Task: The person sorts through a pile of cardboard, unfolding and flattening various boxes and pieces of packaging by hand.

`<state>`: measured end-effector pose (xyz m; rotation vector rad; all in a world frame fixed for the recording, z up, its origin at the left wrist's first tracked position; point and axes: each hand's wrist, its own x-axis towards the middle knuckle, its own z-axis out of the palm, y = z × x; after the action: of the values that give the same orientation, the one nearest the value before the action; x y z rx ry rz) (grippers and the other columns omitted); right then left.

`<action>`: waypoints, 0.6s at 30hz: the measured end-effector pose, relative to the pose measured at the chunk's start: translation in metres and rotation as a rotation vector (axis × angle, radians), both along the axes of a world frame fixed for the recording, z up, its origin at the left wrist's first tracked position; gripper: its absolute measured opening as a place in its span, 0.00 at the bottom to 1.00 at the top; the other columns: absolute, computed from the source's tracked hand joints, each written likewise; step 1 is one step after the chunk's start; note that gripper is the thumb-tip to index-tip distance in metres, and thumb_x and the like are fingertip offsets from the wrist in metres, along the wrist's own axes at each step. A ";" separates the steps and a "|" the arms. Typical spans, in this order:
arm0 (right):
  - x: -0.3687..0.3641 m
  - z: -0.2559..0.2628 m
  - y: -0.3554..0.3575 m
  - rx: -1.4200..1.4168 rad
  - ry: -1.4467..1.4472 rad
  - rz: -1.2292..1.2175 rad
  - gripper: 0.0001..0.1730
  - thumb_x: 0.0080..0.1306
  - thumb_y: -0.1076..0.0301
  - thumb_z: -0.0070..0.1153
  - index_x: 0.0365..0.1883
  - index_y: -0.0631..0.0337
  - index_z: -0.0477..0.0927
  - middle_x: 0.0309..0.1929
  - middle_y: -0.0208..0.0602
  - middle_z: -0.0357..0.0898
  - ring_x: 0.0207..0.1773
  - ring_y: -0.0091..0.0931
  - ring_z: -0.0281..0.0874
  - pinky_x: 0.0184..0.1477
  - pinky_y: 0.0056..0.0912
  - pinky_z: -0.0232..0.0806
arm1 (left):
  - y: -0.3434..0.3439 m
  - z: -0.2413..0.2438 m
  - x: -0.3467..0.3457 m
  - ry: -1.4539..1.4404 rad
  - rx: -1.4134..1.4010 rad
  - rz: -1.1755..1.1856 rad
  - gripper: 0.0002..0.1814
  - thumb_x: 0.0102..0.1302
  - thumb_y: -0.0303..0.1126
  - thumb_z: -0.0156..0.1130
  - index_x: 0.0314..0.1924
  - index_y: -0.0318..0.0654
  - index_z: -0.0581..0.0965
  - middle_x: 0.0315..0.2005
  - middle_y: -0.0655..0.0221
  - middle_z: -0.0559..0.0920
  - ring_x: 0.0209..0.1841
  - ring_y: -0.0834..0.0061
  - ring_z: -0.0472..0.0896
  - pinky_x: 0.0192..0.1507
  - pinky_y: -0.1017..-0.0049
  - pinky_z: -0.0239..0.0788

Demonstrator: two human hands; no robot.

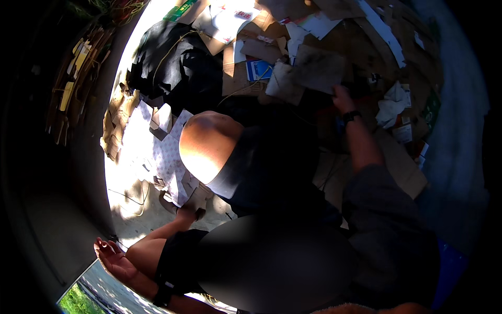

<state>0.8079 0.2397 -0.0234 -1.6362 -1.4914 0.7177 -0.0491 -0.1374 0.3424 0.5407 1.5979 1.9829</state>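
My right hand [343, 99], a dark band at its wrist, grips the lower edge of a flat grey-brown cardboard piece [318, 68] over the cardboard pile. Crumpled whitish cardboard [283, 80] lies just left of that piece, near a blue printed box piece [259, 70]. At the lower left, beside my bare knee [146, 251], my left hand [115, 265] is palm up with fingers loosely curled and apart, holding nothing. That wrist has a black band too. My other bare knee [211, 143] rises in the middle.
Black sheeting [184, 66] lies at the upper left, with a thin cord across it. Patterned white cardboard [166, 153] and torn brown cardboard [117, 121] lie in bright sun. Stacked flattened cardboard [78, 82] stands far left. A blurred patch hides the lower middle.
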 end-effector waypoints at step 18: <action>-0.086 0.085 0.050 -0.350 0.988 -0.622 0.23 0.68 0.56 0.61 0.57 0.59 0.81 0.59 0.34 0.80 0.59 0.33 0.78 0.62 0.42 0.70 | 0.007 0.008 0.008 0.021 -0.078 0.041 0.19 0.73 0.37 0.62 0.59 0.34 0.77 0.57 0.64 0.81 0.53 0.76 0.79 0.57 0.73 0.73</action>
<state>0.7218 0.2900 0.0613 -1.4877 -0.1489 1.2013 -0.0414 -0.1309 0.3500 0.5043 1.7041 1.9411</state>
